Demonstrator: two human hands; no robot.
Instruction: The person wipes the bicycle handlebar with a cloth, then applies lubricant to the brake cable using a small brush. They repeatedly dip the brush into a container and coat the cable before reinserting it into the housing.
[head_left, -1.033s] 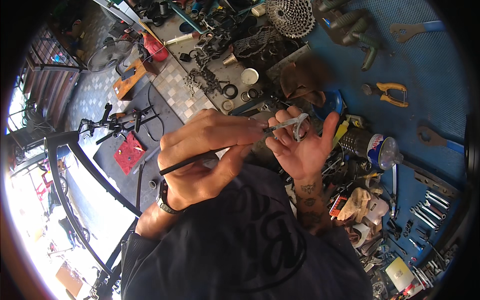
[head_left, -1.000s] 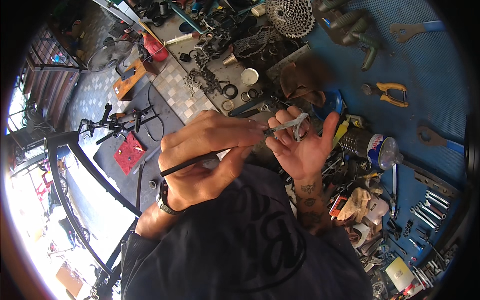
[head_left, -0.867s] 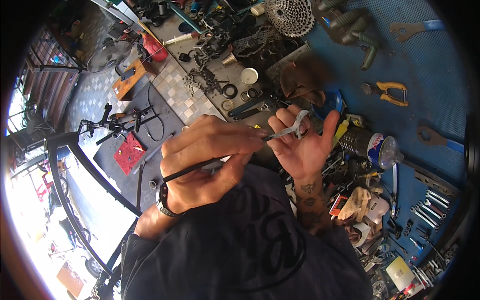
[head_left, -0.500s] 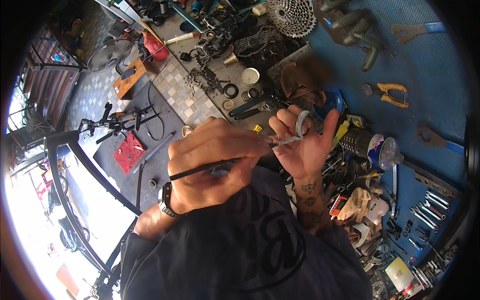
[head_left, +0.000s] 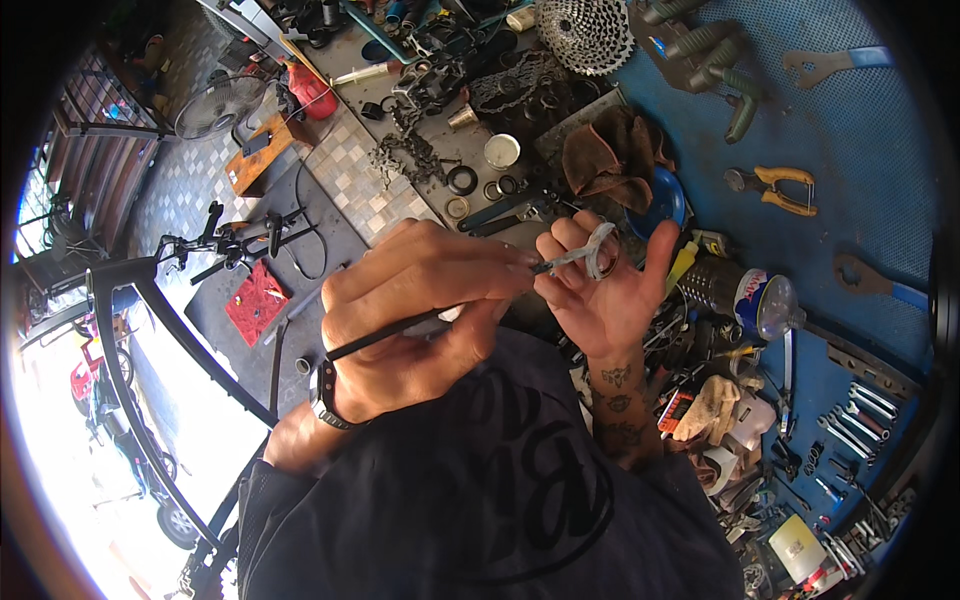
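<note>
In my left hand (head_left: 415, 315) is a slim brush (head_left: 385, 335) with a dark handle, pinched between thumb and fingers and slanting up to the right. Its pale, grease-smeared tip meets a ring (head_left: 601, 252) coated in whitish-grey grease. My right hand (head_left: 605, 300) has its palm turned up; the ring sits at its bent fingers, while the thumb stands out to the right. Part of the ring is hidden by the grease and the brush tip. Beyond the right hand lie brown leather-like gloves or cloth (head_left: 610, 165) and a blue bowl (head_left: 665, 200).
A bicycle cassette (head_left: 585, 35), chains (head_left: 515, 85) and small rings cover the far bench. On the blue mat to the right are yellow-handled pliers (head_left: 785, 190), a clear bottle (head_left: 775, 305) and several spanners (head_left: 855, 420). A bike frame (head_left: 195, 350) stands at left.
My left hand has shifted slightly left, and the brush tip has moved up onto the ring's upper part. My right hand has stayed almost still.
</note>
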